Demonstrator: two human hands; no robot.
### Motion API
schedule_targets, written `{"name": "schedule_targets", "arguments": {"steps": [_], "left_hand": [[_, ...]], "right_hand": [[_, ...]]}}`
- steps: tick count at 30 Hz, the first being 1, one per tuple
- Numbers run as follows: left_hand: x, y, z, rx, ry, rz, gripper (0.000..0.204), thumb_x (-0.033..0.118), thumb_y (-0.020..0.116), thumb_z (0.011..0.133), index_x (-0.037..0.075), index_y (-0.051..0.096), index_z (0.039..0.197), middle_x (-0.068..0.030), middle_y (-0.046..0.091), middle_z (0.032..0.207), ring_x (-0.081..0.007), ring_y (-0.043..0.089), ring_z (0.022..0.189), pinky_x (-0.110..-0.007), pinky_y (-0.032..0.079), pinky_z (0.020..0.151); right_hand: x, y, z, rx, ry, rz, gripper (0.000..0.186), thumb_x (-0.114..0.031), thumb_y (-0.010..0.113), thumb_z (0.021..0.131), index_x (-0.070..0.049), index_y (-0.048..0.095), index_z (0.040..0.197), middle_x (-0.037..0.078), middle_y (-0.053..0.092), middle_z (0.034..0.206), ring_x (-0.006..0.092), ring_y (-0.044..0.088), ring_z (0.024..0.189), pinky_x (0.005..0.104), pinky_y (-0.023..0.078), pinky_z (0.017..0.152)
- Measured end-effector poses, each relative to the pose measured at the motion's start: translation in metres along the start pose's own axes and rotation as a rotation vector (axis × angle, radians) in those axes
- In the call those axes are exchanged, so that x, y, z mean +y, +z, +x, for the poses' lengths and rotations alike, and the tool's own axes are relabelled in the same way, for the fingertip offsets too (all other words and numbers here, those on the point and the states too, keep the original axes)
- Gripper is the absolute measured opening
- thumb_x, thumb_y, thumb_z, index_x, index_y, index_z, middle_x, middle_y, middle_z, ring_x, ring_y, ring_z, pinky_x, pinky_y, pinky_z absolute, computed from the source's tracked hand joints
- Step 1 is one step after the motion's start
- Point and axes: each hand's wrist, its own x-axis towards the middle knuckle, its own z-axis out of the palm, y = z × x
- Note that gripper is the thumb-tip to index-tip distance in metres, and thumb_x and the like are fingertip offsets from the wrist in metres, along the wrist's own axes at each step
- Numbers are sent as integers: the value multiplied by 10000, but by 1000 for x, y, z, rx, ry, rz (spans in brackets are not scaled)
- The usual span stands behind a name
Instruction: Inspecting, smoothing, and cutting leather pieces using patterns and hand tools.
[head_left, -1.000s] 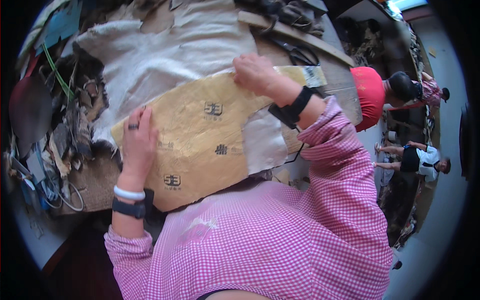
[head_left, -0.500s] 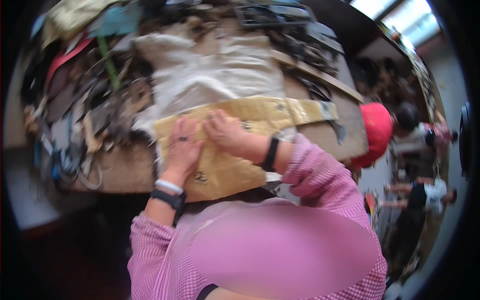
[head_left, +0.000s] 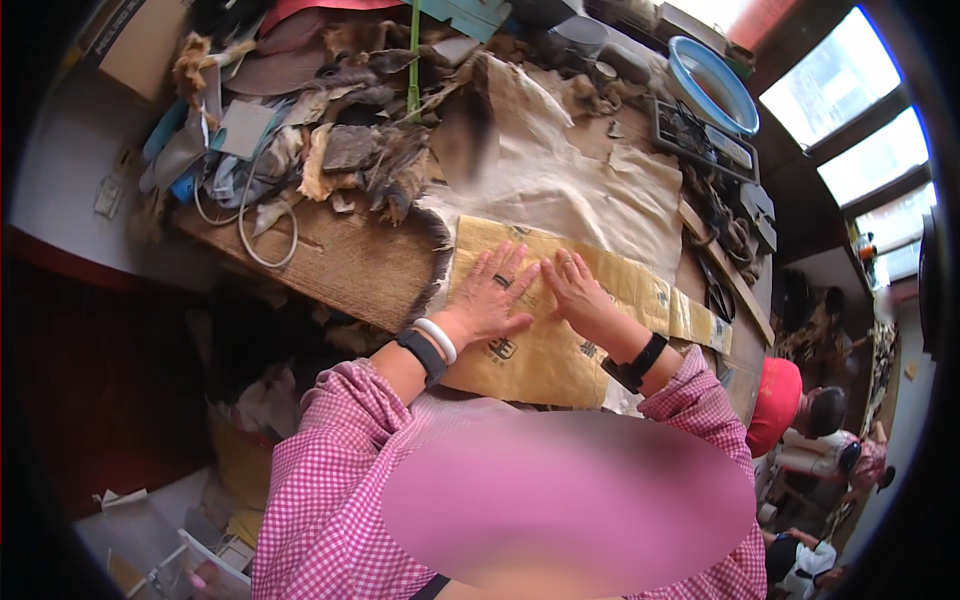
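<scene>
A yellow-brown paper pattern with dark printed marks lies on a cream-coloured hide, and its narrow strip runs out to the right. My left hand rests flat on the paper, fingers stretched and spread. Just right of it, my right hand also presses on the paper, its fingers extended toward the left hand. Neither hand holds anything. Dark fur shows along the hide's left edge, beside the paper.
Fur and leather scraps heap up on the wooden table at the left. Scissors and a wooden strip lie at the right. A blue basin stands far right. Beyond the table's right side is a red stool.
The view has swung, so the table sits tilted and the left-hand heap shows more. My left fingers have spread apart, and my right fingers, curled before, now lie flatter on the paper.
</scene>
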Motion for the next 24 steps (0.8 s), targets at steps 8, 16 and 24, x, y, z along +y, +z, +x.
{"name": "schedule_targets", "arguments": {"steps": [8,16,24], "left_hand": [[-51,-64,22,299,95,-132,378,233,693,802,36,612,1114,-165,595,1217,-309,537,1176,-382,439,1010],[-269,-107,-2,338,-554,281,551,191,604,857,-4,442,1346,-210,447,1400,-349,443,1283,-408,350,1088],[-268,-170,22,-66,-482,261,908,341,781,601,54,420,1383,-242,459,1340,-406,472,1227,-428,422,1015]], "right_hand": [[-9,-16,-2,-12,-3,16,856,-136,729,751,62,270,1446,264,355,1434,413,242,1399,447,219,1171],[-9,-10,-8,23,20,20,858,-106,722,759,-65,257,1479,243,241,1504,447,252,1392,535,468,992],[0,2,-4,77,2,-1,851,-77,719,742,-61,280,1471,245,275,1484,451,301,1364,531,461,998]]}}
